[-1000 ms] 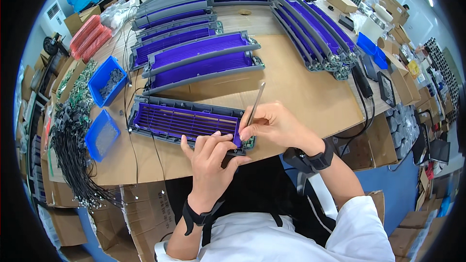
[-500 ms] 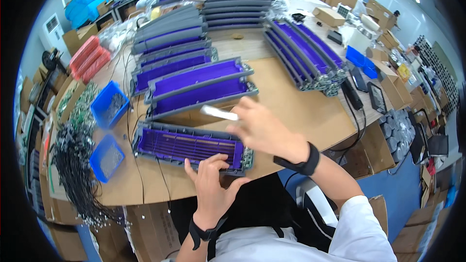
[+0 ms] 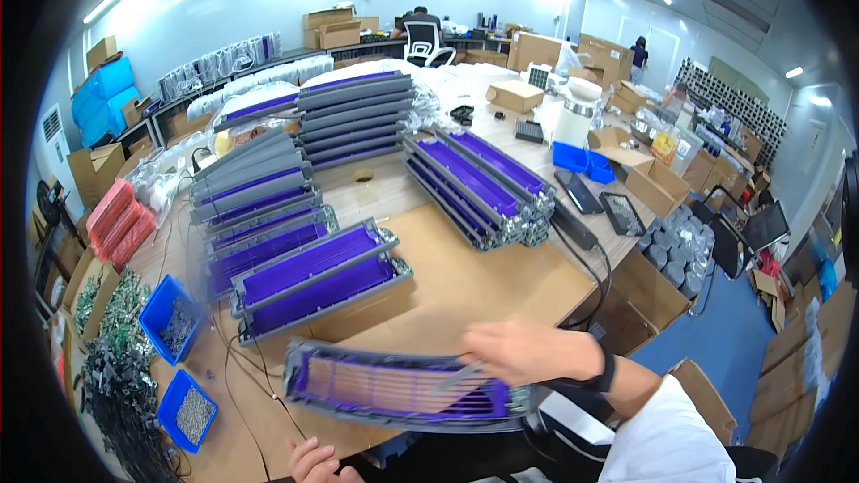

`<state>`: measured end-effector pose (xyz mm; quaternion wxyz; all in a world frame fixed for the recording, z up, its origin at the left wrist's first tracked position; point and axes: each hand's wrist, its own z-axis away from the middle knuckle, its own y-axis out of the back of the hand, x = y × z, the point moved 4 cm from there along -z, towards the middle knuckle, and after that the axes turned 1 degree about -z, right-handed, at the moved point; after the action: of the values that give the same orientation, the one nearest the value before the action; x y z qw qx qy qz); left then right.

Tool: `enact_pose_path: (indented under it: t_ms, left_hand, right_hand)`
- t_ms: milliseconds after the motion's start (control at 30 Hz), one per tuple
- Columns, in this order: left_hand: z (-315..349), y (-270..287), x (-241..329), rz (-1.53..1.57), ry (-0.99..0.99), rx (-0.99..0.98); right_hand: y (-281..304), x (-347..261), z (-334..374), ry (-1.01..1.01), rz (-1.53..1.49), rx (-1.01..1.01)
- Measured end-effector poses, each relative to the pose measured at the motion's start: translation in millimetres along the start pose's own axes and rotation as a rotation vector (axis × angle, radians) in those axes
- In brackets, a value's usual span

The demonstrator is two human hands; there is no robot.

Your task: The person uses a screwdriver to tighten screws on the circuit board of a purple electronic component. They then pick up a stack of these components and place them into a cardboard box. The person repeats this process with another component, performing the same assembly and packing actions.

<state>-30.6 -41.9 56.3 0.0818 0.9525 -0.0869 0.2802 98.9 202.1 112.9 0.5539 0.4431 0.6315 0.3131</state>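
Purple-and-gray slatted panel [image 3: 376, 383] lies at the near edge of your desk [image 3: 362, 200], its long side running left to right before you; your right hand [image 3: 519, 351], blurred, hovers over the panel's right-hand part, fingers closed on a slim gray tool [image 3: 457, 381] too smeared to identify; a black wristband [image 3: 606, 371] circles that wrist. Your left hand [image 3: 315, 462] shows below the panel's left end, apart from it, fingers loosely bent and parted, the rest cut off by the lower edge. Left of the panel sit two blue bins [image 3: 156, 315] of small parts; black cables [image 3: 125, 425] heap up farther left; beyond the panel, two similar housings [image 3: 318, 270] rest close together, a taller stack [image 3: 353, 121] behind them; another cluster [image 3: 474, 181] lies beyond the panel, toward its right; brown cardboard [image 3: 461, 273] covers the desk just past the panel.
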Motion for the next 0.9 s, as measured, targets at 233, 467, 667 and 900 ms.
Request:
enact_pose_path:
  t_ms: [233,467,667,900]
  left_hand:
    - [1.1,-1.1,-27.9,-0.120,0.182,-0.173]
    - [-9.1,-14.6,-32.9,-0.150,0.209,-0.319]
    - [-16.9,-14.8,-30.2,-0.157,0.173,-0.304]
    - [-14.0,-16.8,-27.6,-0.182,0.172,-0.301]
  right_hand:
    - [116.8,71.0,42.6,-0.397,0.203,0.579]
    - [177.8,230.3,17.7,-0.724,0.405,0.700]
    - [169.9,292.7,-1.6,-0.854,0.365,0.638]
    - [164.9,294.6,2.1,-0.874,0.285,0.608]
